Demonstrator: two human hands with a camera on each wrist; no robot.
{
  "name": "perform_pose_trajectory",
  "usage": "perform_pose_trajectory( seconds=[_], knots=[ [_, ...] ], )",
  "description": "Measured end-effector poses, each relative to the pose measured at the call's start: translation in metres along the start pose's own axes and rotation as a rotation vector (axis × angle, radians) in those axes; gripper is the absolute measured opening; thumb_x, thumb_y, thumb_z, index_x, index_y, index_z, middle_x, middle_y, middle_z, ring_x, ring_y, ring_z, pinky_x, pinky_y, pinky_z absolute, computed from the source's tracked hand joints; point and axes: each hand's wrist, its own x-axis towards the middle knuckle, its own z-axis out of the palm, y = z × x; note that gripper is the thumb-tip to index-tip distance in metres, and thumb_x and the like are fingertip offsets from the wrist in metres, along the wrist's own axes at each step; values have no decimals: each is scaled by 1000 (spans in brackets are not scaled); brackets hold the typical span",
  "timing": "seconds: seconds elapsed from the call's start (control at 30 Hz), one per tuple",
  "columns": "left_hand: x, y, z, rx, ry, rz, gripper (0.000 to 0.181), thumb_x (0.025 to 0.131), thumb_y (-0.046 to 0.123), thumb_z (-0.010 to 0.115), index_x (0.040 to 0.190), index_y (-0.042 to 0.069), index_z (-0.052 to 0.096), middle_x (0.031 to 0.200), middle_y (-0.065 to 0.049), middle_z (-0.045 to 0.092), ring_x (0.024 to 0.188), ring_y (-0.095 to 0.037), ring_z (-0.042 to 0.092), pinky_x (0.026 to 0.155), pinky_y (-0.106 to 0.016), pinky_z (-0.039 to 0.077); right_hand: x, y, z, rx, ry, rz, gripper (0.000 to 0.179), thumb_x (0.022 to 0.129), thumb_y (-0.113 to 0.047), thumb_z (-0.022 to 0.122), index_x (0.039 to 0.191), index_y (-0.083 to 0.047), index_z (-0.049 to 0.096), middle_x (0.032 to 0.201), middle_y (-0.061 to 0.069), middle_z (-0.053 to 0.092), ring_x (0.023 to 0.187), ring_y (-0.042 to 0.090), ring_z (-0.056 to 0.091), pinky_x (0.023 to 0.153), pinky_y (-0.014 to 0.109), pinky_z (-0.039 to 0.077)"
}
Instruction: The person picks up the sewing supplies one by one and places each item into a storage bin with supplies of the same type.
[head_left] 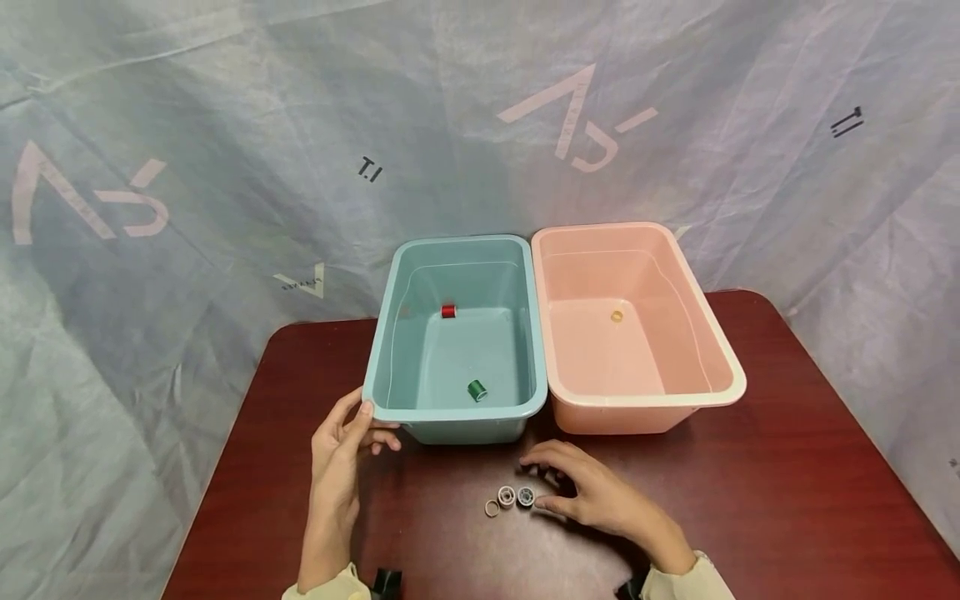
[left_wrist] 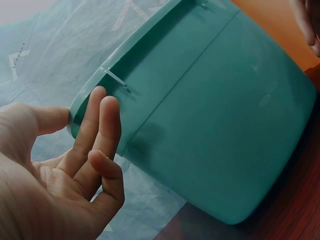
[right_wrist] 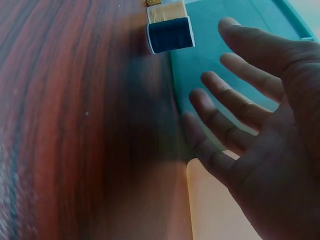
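My left hand holds the near left corner of the teal basin, thumb on the rim and fingers beneath it. The left wrist view shows the thumb against the rim's edge. My right hand hovers just right of two thread spools, fingers spread and nothing held. A dark blue spool lies nearest its thumb, with a cream spool beside it. Left of them is a small gold ring. Inside the teal basin lie a red thread spool and a green thread spool.
A pink basin stands against the teal basin's right side, with a small yellow ring on its floor. Both basins stand on a dark red wooden table. Grey printed sheeting hangs behind and at the sides.
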Motion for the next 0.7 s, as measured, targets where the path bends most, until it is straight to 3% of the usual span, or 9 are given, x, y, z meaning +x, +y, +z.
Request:
perform_pose_trajectory(
  seconds=[0.27,0.7],
  knots=[
    [-1,-1,0,-13,2,18,40,109,24,58,144,5,55,79,-2,78,57,-13,71,59,-20,44,-1,-2,2,-14,-17,28,50,87,-26,86,132,-17,66,131,-9,66,120,9,61,102,36,50],
    [-1,0,0,-12,6,-13,39,109,26,57,144,9,55,77,4,78,57,-12,71,59,-19,44,-3,6,9,-61,-17,13,47,87,-23,86,130,-15,68,128,-7,69,120,15,64,102,40,51]
  ],
)
